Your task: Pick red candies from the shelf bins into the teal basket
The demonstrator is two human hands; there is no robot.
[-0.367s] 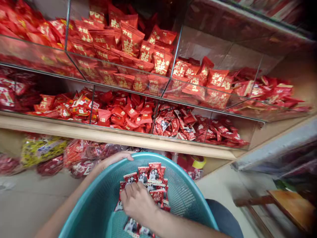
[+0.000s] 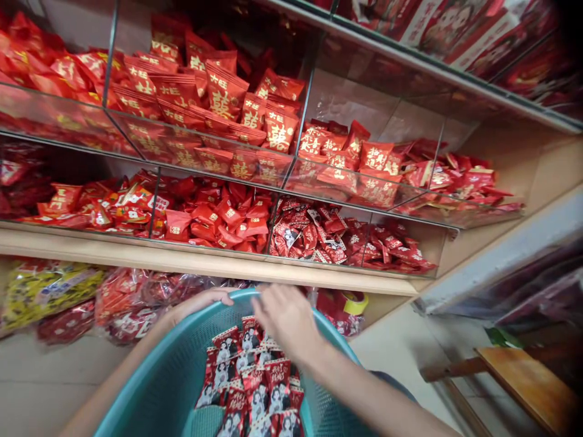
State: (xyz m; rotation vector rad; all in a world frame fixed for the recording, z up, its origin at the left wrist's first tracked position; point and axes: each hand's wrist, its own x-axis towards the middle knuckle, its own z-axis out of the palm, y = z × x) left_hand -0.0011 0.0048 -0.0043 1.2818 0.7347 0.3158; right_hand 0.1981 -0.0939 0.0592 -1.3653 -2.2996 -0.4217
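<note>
A teal mesh basket point(image 2: 168, 376) sits low in front of me with several red snack packets point(image 2: 248, 388) printed with faces lying in it. My left hand point(image 2: 200, 301) grips the basket's far rim, fingers curled over the edge. My right hand point(image 2: 286, 315) hovers above the far rim, back towards me, fingers bent and slightly blurred; nothing shows in it. Just beyond it is the lower shelf bin of matching red packets point(image 2: 314, 233) behind clear dividers.
Clear-fronted bins of red packets point(image 2: 218, 97) fill two shelf tiers above a wooden ledge point(image 2: 204, 261). Bagged sweets point(image 2: 50, 285) lie under the ledge, with a tape roll point(image 2: 354, 301) to the right. A wooden stool point(image 2: 523, 379) stands lower right.
My right hand has lifted out of the packets in the basket and moved up and forward to the far rim. The view has shifted slightly downward and left.
</note>
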